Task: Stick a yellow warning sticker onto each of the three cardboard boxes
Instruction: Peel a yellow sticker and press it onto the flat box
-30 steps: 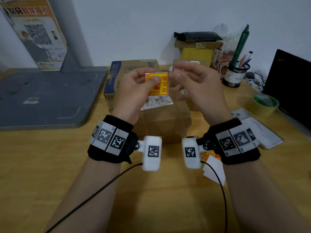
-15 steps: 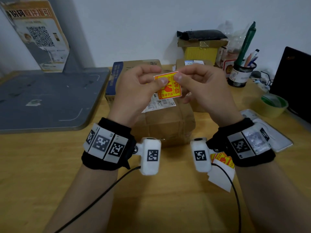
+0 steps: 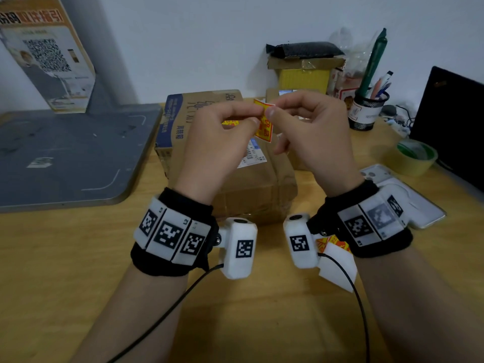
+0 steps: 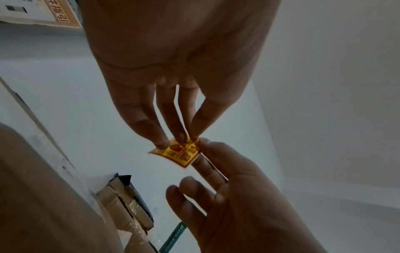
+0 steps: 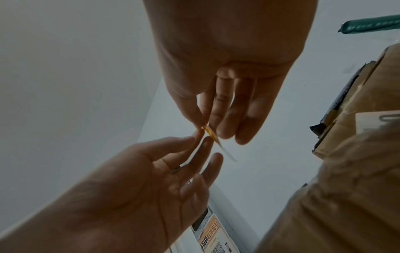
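Yellow and red, the warning sticker (image 3: 264,124) is held up in the air above the front cardboard box (image 3: 251,184) in the head view, its long axis running steeply down and slightly to the right. It is pinched at its upper part by the left hand (image 3: 217,142) and the right hand (image 3: 314,137), both raised with wrists bent back and fingers curled. The box is set on a wooden table (image 3: 65,271); behind it a second box with blue print (image 3: 183,113) is seen, and to the left of it a grey board (image 3: 68,153) lies flat.

In the left wrist view the sticker (image 4: 179,152) is tilted, printed face to the camera, pinched between fingertips (image 4: 161,143) of the left hand (image 4: 173,68) and of the right hand (image 4: 238,196).

In the right wrist view the sticker (image 5: 213,137) is seen almost edge-on, gripped by the right hand (image 5: 227,77) and the left hand (image 5: 140,188), before a white wall.
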`<state>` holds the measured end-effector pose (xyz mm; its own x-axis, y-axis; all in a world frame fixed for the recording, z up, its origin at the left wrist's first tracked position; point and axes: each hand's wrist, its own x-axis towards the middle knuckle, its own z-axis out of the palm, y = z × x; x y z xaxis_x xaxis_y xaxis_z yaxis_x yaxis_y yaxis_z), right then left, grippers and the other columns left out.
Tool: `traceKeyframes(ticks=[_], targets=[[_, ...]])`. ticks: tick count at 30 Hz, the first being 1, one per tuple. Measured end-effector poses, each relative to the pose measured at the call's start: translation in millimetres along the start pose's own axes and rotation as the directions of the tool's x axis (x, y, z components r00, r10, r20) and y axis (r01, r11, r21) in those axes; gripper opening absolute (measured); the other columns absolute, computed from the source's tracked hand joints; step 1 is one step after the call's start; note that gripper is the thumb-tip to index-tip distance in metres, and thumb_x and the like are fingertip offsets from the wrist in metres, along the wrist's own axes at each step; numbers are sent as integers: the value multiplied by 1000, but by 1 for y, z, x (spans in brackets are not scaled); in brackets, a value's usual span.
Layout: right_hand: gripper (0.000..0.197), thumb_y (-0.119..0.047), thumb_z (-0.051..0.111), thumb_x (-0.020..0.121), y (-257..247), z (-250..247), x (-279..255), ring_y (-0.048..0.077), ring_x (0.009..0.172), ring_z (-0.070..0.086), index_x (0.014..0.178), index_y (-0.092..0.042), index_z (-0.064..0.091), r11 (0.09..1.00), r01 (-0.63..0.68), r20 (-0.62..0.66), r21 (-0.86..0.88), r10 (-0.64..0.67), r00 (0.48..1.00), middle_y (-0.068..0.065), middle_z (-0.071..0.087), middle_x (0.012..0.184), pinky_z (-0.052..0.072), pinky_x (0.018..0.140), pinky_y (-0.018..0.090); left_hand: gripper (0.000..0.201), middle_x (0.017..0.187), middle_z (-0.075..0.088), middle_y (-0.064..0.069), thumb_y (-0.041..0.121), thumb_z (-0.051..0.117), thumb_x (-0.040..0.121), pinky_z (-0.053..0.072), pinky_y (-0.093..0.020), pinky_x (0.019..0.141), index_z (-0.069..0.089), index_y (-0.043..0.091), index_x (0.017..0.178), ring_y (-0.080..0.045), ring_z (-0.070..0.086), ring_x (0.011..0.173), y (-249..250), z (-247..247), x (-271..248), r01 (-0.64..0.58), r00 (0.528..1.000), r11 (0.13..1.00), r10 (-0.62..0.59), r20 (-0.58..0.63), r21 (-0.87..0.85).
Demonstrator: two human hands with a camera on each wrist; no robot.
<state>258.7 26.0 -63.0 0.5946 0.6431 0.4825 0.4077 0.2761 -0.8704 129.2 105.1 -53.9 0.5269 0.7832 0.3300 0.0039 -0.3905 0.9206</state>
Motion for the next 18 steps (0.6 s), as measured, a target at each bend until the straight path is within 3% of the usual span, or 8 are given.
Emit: traceKeyframes(ticks=[3,7,15,18], targets=[[2,-7,74,90,-4,1,-1,21,47,66,89,-9,74,1000,11,10,8,-11,1000,9,72,75,52,48,26,21,89,78,3,13,63,92,60,-40,64,79,23,100,-27,73,87,3,1,-2,-9,1000,1000,9,-28,-18],[2,-5,73,91,-6,1,-3,21,49,68,92,-5,75,999,10,39,36,-12,999,3,71,72,58,50,32,15,95,77,1,16,63,95,60,-35,61,77,23,98,-14,75,87,5,1,-3,-36,998,996,31,-62,-76],[11,-9,73,94,-13,-4,-4,23,53,69,99,0,76,998,43,74,49,-47,996,14,76,85,61,50,40,16,100,78,2,21,64,97,62,-32,63,78,18,105,-13,75,91,5,0,-4,-40,997,990,30,-72,-137],[9,-8,74,93,-16,-4,-5,21,52,67,98,-1,76,997,48,92,66,-54,994,18,76,86,60,49,37,17,101,78,2,21,64,97,62,-32,64,78,18,106,-13,76,93,6,-1,-4,-32,997,988,22,-70,-153]])
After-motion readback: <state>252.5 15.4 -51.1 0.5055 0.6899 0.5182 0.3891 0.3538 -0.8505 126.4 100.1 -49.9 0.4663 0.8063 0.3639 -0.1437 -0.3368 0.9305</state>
